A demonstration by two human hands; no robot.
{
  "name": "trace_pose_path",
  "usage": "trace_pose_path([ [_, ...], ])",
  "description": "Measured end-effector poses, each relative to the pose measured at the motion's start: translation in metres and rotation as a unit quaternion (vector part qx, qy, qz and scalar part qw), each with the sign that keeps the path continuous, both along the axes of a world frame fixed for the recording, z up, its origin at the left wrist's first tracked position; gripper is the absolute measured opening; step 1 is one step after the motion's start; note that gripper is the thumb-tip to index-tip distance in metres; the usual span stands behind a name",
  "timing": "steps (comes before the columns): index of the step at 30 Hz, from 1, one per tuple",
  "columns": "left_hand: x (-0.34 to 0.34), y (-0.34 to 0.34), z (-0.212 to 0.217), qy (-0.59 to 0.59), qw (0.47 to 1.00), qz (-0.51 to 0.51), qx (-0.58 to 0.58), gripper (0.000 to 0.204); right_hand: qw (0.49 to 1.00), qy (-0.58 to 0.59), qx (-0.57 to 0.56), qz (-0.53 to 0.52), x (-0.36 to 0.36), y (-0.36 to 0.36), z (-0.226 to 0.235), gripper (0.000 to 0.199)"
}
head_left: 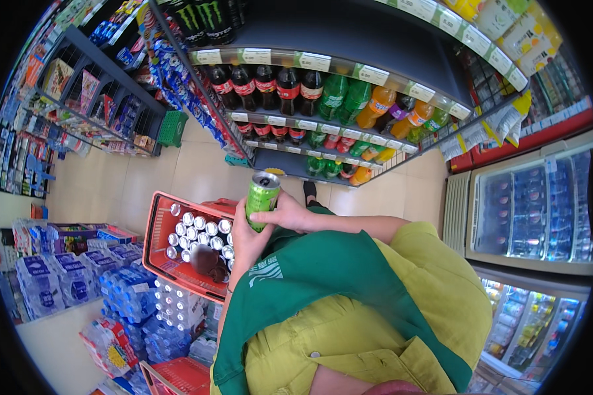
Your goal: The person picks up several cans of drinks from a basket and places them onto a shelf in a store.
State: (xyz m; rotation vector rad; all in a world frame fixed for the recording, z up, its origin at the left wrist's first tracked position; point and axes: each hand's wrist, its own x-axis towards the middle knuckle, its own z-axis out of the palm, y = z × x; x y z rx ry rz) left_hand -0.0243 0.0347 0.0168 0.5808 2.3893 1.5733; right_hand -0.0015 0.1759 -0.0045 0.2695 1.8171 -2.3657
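A green drink can [263, 192] stands nearly upright in front of my chest, its silver top facing up. My left hand [246, 242] wraps round its lower left side. From the right, my right hand [288, 213] closes on the same can, the thumb lying across its front. Just left of my hands is a red shopping basket [153, 227] holding several cans [199, 224] with their silver ends up. Over part of them lies a dark brown, blurred shape [207, 263] that I cannot make out.
Ahead stands a shelf rack [349, 66] with cola bottles [265, 85], green bottles [334, 95] and orange bottles [378, 105]. Drink coolers [534, 204] line the right. Water packs [125, 289] are stacked at the left, near another red basket [178, 378]. A green crate [172, 128] sits farther off.
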Motion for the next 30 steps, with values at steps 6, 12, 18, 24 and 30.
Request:
trace_pose_path([
  [6, 0.009, -0.025, -0.025, -0.018, 0.998, 0.035, 0.043, 0.063, 0.994, 0.067, 0.078, 0.039, -0.006, -0.016, 0.000, 0.073],
  [12, 0.020, -0.045, -0.041, -0.020, 0.997, 0.077, 0.006, 0.065, 0.976, 0.086, 0.152, 0.127, -0.013, -0.016, 0.003, 0.061],
  [18, 0.024, -0.063, -0.051, -0.027, 0.994, 0.101, 0.017, 0.067, 0.931, 0.139, 0.281, 0.186, -0.020, -0.034, 0.009, 0.065],
  [24, 0.029, -0.080, -0.076, -0.043, 0.992, 0.118, 0.016, 0.068, 0.914, 0.148, 0.303, 0.226, -0.024, -0.051, -0.001, 0.064],
  [30, 0.026, -0.128, -0.098, -0.005, 0.994, 0.049, -0.096, 0.070, 0.873, 0.204, 0.357, 0.263, -0.027, -0.058, -0.020, 0.065],
])
